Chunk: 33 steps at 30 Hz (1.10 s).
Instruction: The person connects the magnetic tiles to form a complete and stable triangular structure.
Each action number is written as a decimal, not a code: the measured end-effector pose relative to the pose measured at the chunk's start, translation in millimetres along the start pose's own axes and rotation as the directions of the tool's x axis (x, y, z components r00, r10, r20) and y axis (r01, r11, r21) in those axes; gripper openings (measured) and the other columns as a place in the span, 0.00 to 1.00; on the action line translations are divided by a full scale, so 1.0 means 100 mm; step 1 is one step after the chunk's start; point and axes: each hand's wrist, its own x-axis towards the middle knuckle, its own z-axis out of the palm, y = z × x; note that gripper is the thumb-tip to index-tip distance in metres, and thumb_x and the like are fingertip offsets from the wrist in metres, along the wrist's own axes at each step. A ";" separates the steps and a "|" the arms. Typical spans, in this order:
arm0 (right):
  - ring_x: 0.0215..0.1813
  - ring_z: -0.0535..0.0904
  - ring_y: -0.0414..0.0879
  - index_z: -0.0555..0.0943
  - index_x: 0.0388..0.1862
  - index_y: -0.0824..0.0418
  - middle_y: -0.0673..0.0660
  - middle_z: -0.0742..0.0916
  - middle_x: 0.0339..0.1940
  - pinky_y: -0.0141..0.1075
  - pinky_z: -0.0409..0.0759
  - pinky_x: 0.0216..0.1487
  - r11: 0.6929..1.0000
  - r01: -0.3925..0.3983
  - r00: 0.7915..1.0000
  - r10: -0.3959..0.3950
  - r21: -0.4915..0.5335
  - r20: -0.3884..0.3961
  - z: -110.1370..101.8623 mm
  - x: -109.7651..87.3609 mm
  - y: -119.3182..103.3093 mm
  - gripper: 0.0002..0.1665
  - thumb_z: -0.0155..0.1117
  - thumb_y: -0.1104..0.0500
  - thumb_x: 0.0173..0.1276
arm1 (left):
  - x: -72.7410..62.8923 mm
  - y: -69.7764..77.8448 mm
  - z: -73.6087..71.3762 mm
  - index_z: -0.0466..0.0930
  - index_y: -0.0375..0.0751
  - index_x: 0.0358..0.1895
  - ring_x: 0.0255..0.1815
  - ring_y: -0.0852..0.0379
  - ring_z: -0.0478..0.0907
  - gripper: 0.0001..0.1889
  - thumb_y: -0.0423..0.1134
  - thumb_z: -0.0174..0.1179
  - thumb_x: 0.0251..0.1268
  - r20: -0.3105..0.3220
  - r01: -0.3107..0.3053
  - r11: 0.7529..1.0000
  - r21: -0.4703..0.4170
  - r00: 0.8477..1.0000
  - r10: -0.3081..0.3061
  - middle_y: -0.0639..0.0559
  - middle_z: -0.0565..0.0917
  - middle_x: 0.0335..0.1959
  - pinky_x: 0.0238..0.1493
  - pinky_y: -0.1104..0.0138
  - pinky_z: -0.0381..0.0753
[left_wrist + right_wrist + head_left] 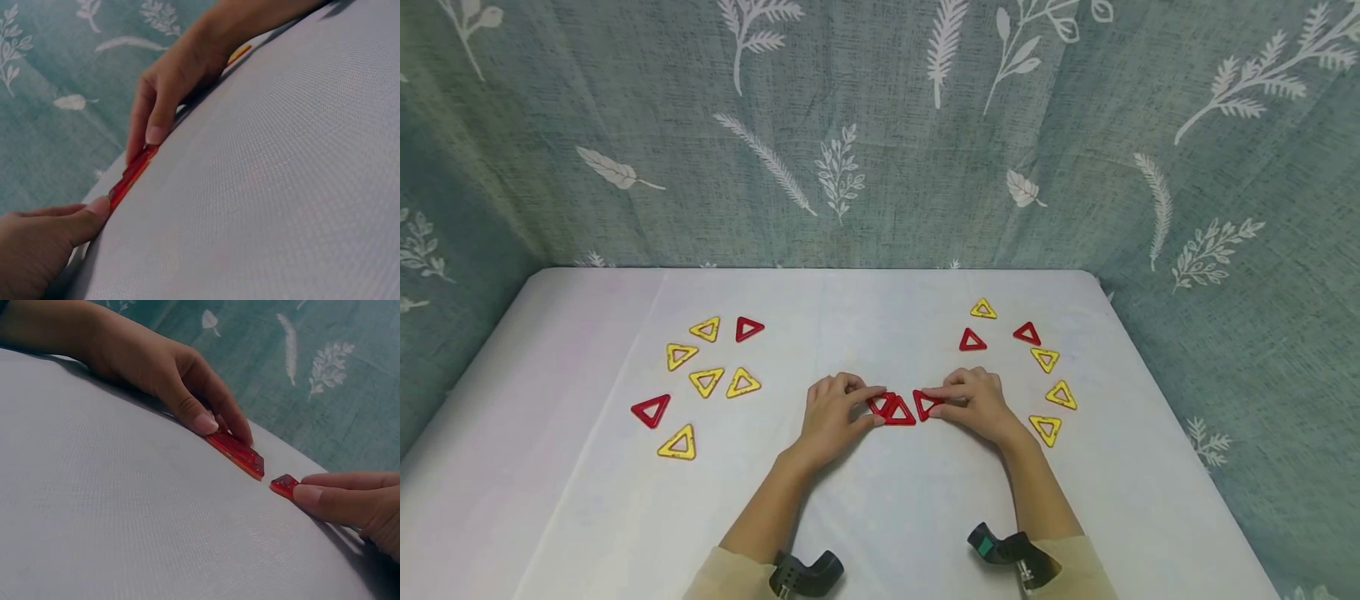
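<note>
My left hand (833, 417) pinches a red hollow triangle tile (889, 398) between thumb and fingers. Against that tile's right side lies a second red triangle (901, 422), point away from me, so the pair sits edge to edge. A third red triangle (917, 406) is pinched in my right hand (979, 404), thumb on the near side. In the right wrist view a small gap separates this third tile (284, 485) from the joined pair (240, 454). All three lie low at the white tabletop.
Yellow triangles (678, 452) and two red ones (661, 411) are scattered at the left. More yellow (1062, 403) and two red triangles (973, 346) lie at the right. A patterned green curtain (880, 167) hangs behind the white table (880, 325). Each wrist wears a black camera (808, 575).
</note>
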 end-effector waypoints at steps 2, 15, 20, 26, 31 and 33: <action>0.44 0.68 0.42 0.86 0.48 0.49 0.46 0.80 0.36 0.46 0.59 0.48 1.000 0.015 1.000 -0.015 0.003 0.013 0.00 0.00 -0.01 0.20 0.73 0.53 0.54 | 0.00 0.00 0.00 0.81 0.53 0.56 0.54 0.49 0.64 0.23 0.46 0.69 0.53 0.003 -0.001 1.000 -0.007 1.000 0.001 0.49 0.73 0.47 0.60 0.50 0.55; 0.48 0.70 0.44 0.84 0.51 0.49 0.47 0.81 0.39 0.49 0.58 0.53 1.000 -0.010 0.999 0.010 0.010 0.048 0.05 0.01 -0.07 0.26 0.76 0.51 0.50 | 0.00 0.00 0.01 0.82 0.54 0.53 0.54 0.50 0.64 0.22 0.46 0.70 0.51 0.018 -0.004 0.999 -0.034 1.000 0.004 0.50 0.74 0.46 0.60 0.50 0.55; 0.48 0.71 0.45 0.84 0.51 0.51 0.49 0.82 0.39 0.49 0.58 0.53 1.000 -0.024 0.999 0.024 0.016 0.021 0.04 0.01 -0.09 0.26 0.76 0.51 0.50 | 0.01 0.01 0.02 0.82 0.54 0.52 0.53 0.50 0.65 0.22 0.47 0.70 0.51 0.011 -0.002 1.000 -0.022 1.000 0.003 0.50 0.74 0.46 0.60 0.50 0.55; 0.47 0.72 0.44 0.84 0.52 0.50 0.49 0.84 0.41 0.48 0.59 0.55 0.996 -0.064 0.998 0.065 0.058 -0.011 0.06 0.03 -0.07 0.26 0.75 0.51 0.51 | 0.02 0.00 0.03 0.83 0.53 0.51 0.52 0.49 0.64 0.21 0.47 0.71 0.50 -0.027 0.008 1.000 -0.010 1.000 -0.008 0.50 0.73 0.46 0.59 0.51 0.57; 0.45 0.74 0.42 0.83 0.52 0.52 0.47 0.85 0.39 0.41 0.67 0.55 0.984 -0.100 0.991 0.112 0.147 -0.079 0.08 0.02 -0.05 0.24 0.74 0.54 0.54 | 0.02 -0.01 0.03 0.83 0.52 0.50 0.52 0.49 0.65 0.21 0.47 0.71 0.49 -0.041 0.027 1.000 -0.010 0.999 -0.028 0.49 0.73 0.46 0.58 0.52 0.59; 0.45 0.75 0.42 0.83 0.52 0.53 0.48 0.84 0.39 0.35 0.72 0.53 0.975 -0.109 0.982 0.136 0.192 -0.133 0.09 0.02 -0.05 0.23 0.73 0.56 0.55 | 0.02 -0.01 0.02 0.83 0.51 0.50 0.53 0.50 0.65 0.21 0.47 0.71 0.49 -0.042 0.036 0.999 -0.014 0.998 -0.037 0.50 0.73 0.46 0.58 0.52 0.59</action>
